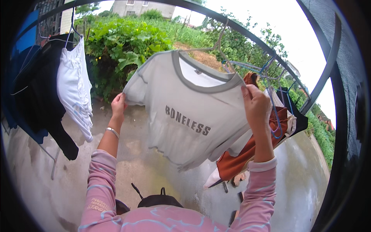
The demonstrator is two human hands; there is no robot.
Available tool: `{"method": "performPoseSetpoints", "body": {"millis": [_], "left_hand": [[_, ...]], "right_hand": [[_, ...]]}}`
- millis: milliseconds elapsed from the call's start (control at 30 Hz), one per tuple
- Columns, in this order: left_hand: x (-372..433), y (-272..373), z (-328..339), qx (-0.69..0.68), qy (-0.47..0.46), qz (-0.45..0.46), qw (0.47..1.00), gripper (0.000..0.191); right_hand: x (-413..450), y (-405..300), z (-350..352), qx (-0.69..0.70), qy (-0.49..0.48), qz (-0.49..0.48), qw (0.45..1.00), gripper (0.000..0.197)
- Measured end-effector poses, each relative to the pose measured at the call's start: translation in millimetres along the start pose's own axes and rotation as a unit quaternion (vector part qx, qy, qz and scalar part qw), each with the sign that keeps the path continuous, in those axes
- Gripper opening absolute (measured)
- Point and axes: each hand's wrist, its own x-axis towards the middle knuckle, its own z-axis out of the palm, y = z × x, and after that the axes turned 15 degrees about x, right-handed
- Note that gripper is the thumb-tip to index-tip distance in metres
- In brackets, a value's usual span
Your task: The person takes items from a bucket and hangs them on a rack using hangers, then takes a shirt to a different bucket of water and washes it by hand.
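Observation:
A pale grey T-shirt (185,107) with a darker grey collar and dark lettering on its chest hangs in front of me on a clothes hanger (217,45). The hanger's hook is over a metal rail (200,7). My left hand (118,105) pinches the edge of one sleeve and draws it out to the side. With my right hand (256,105) I grip the shirt near the other shoulder. The fabric is spread between both hands, and its lower hem hangs loose and uneven.
At left hang a white garment (74,90) and a black long-sleeved garment (40,84). Rust-brown clothing (237,163) and blue hangers (274,113) are close behind my right hand. A dark post (336,95) rises at right. Below lies wet concrete ground (136,174); leafy plants (130,40) grow beyond.

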Motion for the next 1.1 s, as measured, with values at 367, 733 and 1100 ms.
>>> {"method": "performPoseSetpoints", "body": {"millis": [367,733,1100], "left_hand": [[-97,-118,-16,0.076,-0.223,-0.146,0.961,0.054],[-222,-217,32,0.085,-0.346,-0.364,0.860,0.044],[-241,-263,53,0.010,-0.368,-0.486,0.793,0.017]], "right_hand": [[-180,88,38,0.359,0.029,0.214,0.908,0.026],[-251,110,63,0.519,-0.022,0.308,0.797,0.014],[-432,181,267,0.463,-0.170,0.778,0.389,0.025]]}}
